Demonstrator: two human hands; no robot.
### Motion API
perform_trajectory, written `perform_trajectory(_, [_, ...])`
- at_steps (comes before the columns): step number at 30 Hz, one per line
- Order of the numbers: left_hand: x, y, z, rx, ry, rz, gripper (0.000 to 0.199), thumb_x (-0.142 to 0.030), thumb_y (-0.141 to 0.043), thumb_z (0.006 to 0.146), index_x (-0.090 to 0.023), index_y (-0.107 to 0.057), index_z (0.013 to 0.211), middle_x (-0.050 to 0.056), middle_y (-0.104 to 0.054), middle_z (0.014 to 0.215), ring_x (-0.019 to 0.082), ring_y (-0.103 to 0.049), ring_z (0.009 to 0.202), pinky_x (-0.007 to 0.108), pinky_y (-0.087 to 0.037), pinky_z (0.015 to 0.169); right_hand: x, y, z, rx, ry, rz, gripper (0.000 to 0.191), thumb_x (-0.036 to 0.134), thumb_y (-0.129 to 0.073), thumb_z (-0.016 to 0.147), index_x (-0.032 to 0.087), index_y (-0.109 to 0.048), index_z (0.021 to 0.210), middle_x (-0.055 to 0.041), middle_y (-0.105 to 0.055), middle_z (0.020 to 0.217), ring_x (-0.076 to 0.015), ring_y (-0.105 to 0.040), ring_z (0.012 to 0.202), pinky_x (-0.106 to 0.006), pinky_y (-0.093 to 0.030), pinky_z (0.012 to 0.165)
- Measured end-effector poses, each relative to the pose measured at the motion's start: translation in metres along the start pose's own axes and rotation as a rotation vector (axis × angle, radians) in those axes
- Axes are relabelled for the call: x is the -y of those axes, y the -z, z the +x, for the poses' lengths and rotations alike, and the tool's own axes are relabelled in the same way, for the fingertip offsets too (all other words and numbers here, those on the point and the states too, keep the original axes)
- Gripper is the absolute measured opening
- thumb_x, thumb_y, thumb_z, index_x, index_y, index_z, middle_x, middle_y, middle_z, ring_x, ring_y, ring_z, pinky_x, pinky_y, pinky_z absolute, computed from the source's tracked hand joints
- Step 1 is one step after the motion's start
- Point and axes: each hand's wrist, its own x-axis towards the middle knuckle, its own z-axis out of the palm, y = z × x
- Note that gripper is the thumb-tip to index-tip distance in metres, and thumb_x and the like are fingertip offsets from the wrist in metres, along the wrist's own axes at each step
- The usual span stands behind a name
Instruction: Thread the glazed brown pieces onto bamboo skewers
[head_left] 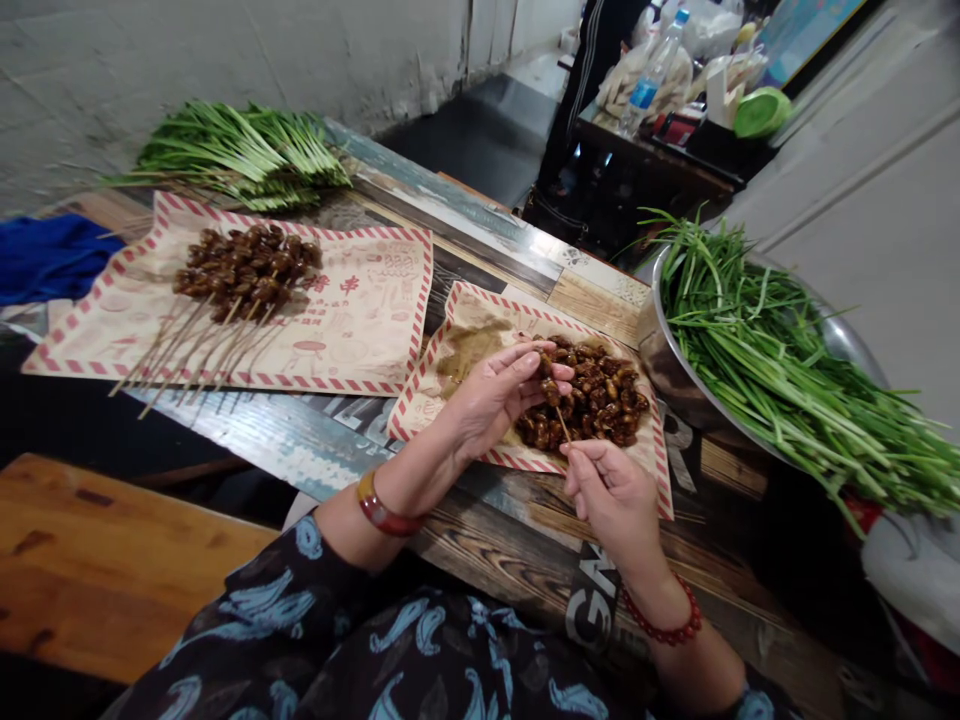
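Note:
Between my hands is a thin wooden skewer (562,424) with brown glossy pieces on its upper part. My left hand (499,395) has its fingers closed round the brown pieces at the top. The lower end of the stick is pinched by my right hand (609,490). Beneath them, a pile of loose brown pieces (600,390) lies on a red-striped paper sheet (431,400), which has a wet brown stain at its left. Several finished skewers (247,265) rest in a heap on another striped paper (360,340) to the left, sticks toward me.
Green stalks (240,150) lie at the table's (480,205) back left. A metal bowl (679,350) heaped with long greens stands at the right. Blue cloth (52,260) is at far left, a wooden bench (112,560) below. Behind, a dark-clothed person (585,90) stands beside a cluttered table (667,155).

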Motion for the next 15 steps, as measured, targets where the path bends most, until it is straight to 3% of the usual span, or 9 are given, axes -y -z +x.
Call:
perform_trajectory(3, [-0.0027, -0.0004, -0.0008, 0.024, 0.002, -0.023, 0.036, -0.030, -0.071, 0.081, -0.019, -0.062, 0.115, 0.008, -0.073, 0.096, 0.017, -0.070, 0.081, 0.032, -0.052, 0.084, 0.0004, 0.0016, -0.0008, 0.019, -0.020, 0.034, 0.026, 0.042, -0.058, 0.091, 0.017, -0.065, 0.091, 0.0056, -0.056, 0.056, -0.0049, -0.046, 0.037, -0.017, -0.036, 0.037])
perform_trajectory(9, [-0.0033, 0.0014, 0.0001, 0.045, -0.022, -0.028, 0.026, -0.027, -0.076, 0.077, -0.015, -0.065, 0.097, 0.005, -0.073, 0.089, 0.015, -0.069, 0.080, 0.030, -0.052, 0.083, 0.0026, 0.0003, -0.0017, 0.043, -0.058, 0.084, 0.028, 0.044, -0.058, 0.090, 0.017, -0.064, 0.089, 0.0062, -0.056, 0.055, -0.0042, -0.044, 0.035, -0.016, -0.035, 0.035])
perform_trajectory(15, [0.0019, 0.0040, 0.0034, 0.006, -0.033, 0.009, 0.025, -0.028, -0.075, 0.077, -0.015, -0.064, 0.095, 0.004, -0.072, 0.086, 0.014, -0.069, 0.081, 0.028, -0.051, 0.080, 0.0004, -0.0012, -0.0002, 0.018, -0.037, 0.070, 0.027, 0.043, -0.059, 0.090, 0.016, -0.065, 0.091, 0.0055, -0.057, 0.056, -0.0050, -0.046, 0.037, -0.017, -0.036, 0.037])
